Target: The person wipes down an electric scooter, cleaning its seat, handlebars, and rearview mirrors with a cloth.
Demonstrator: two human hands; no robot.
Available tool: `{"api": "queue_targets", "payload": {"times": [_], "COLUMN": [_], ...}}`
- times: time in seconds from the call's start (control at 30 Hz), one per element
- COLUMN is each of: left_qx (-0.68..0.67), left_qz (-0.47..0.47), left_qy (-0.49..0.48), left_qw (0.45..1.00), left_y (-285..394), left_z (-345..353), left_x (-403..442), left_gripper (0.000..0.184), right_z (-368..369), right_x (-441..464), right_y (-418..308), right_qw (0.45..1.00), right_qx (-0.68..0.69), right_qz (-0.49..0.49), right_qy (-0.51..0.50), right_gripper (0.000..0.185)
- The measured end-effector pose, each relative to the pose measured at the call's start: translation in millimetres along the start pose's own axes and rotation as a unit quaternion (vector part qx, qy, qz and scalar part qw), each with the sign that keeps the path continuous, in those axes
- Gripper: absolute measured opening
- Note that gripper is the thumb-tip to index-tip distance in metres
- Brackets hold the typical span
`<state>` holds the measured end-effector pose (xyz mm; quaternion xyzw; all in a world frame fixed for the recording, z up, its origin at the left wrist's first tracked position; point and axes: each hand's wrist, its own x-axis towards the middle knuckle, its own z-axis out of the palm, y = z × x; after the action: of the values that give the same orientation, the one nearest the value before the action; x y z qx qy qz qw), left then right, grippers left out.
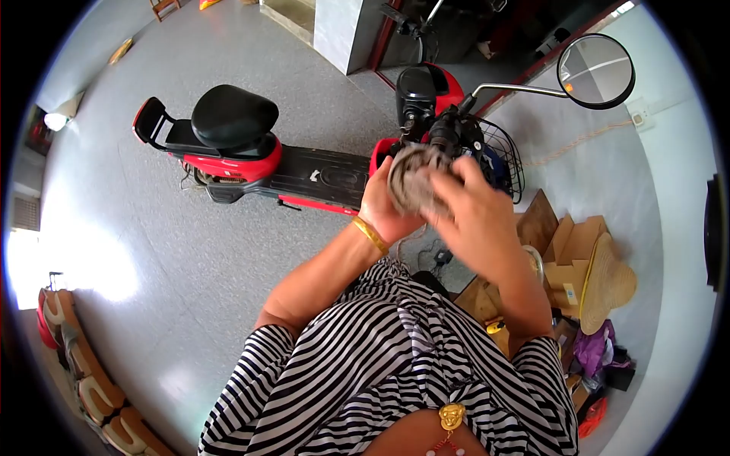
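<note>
A crumpled grey-brown rag [411,176] is bunched between my two hands, in front of the handlebar of a red and black electric scooter [319,176]. My left hand [382,204], with a gold bangle at the wrist, cups the rag from the left and below, its fingers partly hidden behind the cloth. My right hand [477,216] presses bent fingers onto the rag's right side and looks slightly blurred. Just beyond the rag are the scooter's grip [443,137] and the wire front basket [503,148].
A round mirror [597,71] sticks out on its stalk at the upper right. Cardboard boxes [574,247], a straw hat [608,285] and a purple bag [593,348] lie along the right wall. Wooden seating [91,372] lines the lower left. A cable and adapter [442,258] lie on the floor.
</note>
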<state>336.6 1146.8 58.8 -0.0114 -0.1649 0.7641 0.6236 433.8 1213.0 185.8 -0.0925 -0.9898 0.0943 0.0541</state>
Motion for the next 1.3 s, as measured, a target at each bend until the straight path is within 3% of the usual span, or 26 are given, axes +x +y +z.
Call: {"api": "queue_targets", "payload": {"times": [0.03,0.1,0.17,0.2,0.23,0.33,0.43,0.63,0.7,0.87,0.93,0.97,1.03,1.17,1.23,1.3], "left_qx": [-0.009,0.029,-0.017,-0.054,-0.08,-0.001,-0.023,-0.065,-0.06,-0.032,-0.026,-0.024,0.044,0.008,0.041,0.087], "left_qz": [0.012,0.009,0.007,0.02,-0.002,0.044,0.041,0.054,0.061,0.076,0.049,0.048,0.091,0.051,0.087,0.124], "left_qy": [0.076,0.08,-0.059,0.031,-0.036,0.074,0.042,0.039,0.043,0.098,-0.11,-0.105,0.1,0.023,0.061,0.055], "left_qw": [0.997,0.996,0.998,0.998,0.996,0.996,0.998,0.996,0.995,0.992,0.992,0.993,0.99,0.998,0.994,0.987], "left_y": [-1.5,-6.9,-5.5,-5.4,-4.2,-12.2,-14.3,-16.2,-15.2,-14.3,-11.2,-11.4,-14.3,-6.0,3.1,14.6], "left_z": [4.8,9.9,-3.8,-4.1,-4.7,1.7,7.3,7.0,7.6,6.5,-6.3,-6.2,12.5,14.4,3.6,-0.1], "left_x": [-0.2,2.3,-1.5,2.3,3.2,5.3,3.4,3.0,2.6,0.9,-1.4,-1.5,-1.3,-7.1,-12.0,-22.2], "left_gripper": [0.059,0.055,0.05,0.061,0.058,0.066,0.074,0.067,0.068,0.066,0.059,0.059,0.059,0.058,0.063,0.068], "right_z": [-3.4,-7.0,-15.1,-17.9,-18.1,-9.4,1.8,31.0,28.4,28.6,21.5,23.8,19.7,7.7,-1.2,-3.8], "right_x": [-7.1,-6.4,5.1,14.4,26.7,75.5,130.2,162.9,152.9,102.1,76.9,64.8,44.8,4.6,-18.4,-50.9], "right_y": [-6.1,-4.8,-2.9,-2.1,1.7,23.0,42.1,34.4,29.0,25.2,15.6,14.9,9.6,14.5,33.0,60.4], "right_qw": [0.999,0.997,0.995,0.995,0.995,0.981,0.961,0.906,0.92,0.964,0.982,0.983,0.992,0.992,0.974,0.909], "right_qx": [0.022,0.007,-0.053,-0.063,-0.064,-0.182,-0.243,-0.387,-0.345,-0.255,-0.167,-0.153,-0.084,0.035,0.217,0.417], "right_qz": [-0.018,-0.074,-0.065,-0.058,-0.058,-0.049,-0.053,-0.035,-0.018,-0.075,-0.089,-0.1,-0.048,-0.031,-0.057,-0.005], "right_qy": [-0.014,-0.002,-0.046,-0.043,-0.041,-0.056,-0.121,-0.166,-0.185,-0.029,-0.023,0.029,0.08,0.115,0.042,0.008], "right_gripper": [0.033,0.033,0.03,0.027,0.027,0.025,0.023,0.024,0.024,0.021,0.022,0.023,0.024,0.028,0.035,0.046]}}
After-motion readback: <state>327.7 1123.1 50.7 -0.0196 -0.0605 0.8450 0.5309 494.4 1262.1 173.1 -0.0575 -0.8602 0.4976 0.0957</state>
